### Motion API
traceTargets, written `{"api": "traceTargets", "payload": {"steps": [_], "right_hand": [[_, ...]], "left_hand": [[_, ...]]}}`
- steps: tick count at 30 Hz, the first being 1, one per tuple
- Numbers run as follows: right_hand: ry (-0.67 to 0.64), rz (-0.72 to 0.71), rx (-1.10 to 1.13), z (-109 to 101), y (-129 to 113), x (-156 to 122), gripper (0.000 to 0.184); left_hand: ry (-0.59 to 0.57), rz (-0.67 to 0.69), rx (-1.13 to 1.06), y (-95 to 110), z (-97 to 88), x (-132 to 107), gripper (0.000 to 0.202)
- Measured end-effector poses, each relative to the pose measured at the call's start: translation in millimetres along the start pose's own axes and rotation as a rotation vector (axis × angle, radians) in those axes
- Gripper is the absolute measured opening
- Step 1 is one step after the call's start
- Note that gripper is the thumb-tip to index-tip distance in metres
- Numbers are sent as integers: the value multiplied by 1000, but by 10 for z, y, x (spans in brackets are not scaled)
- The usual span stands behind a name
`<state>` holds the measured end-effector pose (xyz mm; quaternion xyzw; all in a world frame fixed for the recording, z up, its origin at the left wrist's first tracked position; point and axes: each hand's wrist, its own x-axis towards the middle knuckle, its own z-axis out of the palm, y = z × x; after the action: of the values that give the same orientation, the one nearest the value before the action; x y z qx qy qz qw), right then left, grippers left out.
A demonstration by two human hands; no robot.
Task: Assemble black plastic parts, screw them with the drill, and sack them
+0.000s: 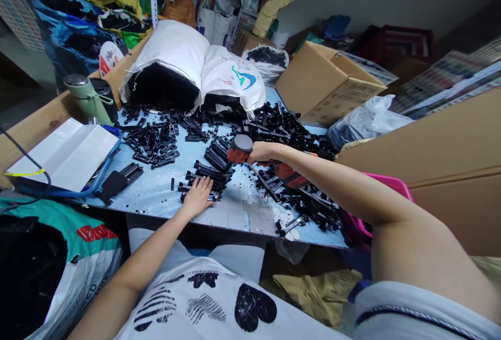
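**Left hand [198,196] on row of black parts [213,172], right hand [261,152] around power tool [239,148]**

The row of black parts lies on the blue tabletop [156,194], beneath the left hand and reaching beyond it; that hand rests palm down, fingers spread, over the near end. The right hand is closed around the power tool, just right of the row's far end. Loose black pieces [154,144] lie heaped left of the row, and 2 white sacks [172,43] lie behind.

From here the right hand [261,152] covers part of the red tool [237,157]; lettering [340,98] on the carton [313,76], at the worker's one o'clock, is too small to read.
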<state>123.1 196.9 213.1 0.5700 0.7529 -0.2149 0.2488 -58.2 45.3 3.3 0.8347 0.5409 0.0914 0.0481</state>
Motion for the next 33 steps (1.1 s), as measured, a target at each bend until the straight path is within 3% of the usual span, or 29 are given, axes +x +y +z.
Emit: {"api": "traceTargets", "payload": {"steps": [5, 10, 13, 18, 27, 33], "right_hand": [[-63, -39, -38, 79, -10, -201, 12], [-101, -25, -68, 228, -34, -104, 14], [-71, -41, -100, 259, -72, -110, 17], [-10, -92, -215, 230, -194, -358, 23], [-93, -131, -118, 388, -388, -384, 38], [-14, -148, -163, 431, -406, -630, 25]], "left_hand": [[-2, 3, -23, -1, -12, -2, 74], [-12, 6, -28, -7, -3, -2, 75], [-23, 10, -20, -6, -13, 0, 77], [-51, -2, -15, 2, -26, 5, 75], [-6, -6, 0, 4, 42, -14, 76], [64, -21, -19, 11, 79, -32, 75]]}}
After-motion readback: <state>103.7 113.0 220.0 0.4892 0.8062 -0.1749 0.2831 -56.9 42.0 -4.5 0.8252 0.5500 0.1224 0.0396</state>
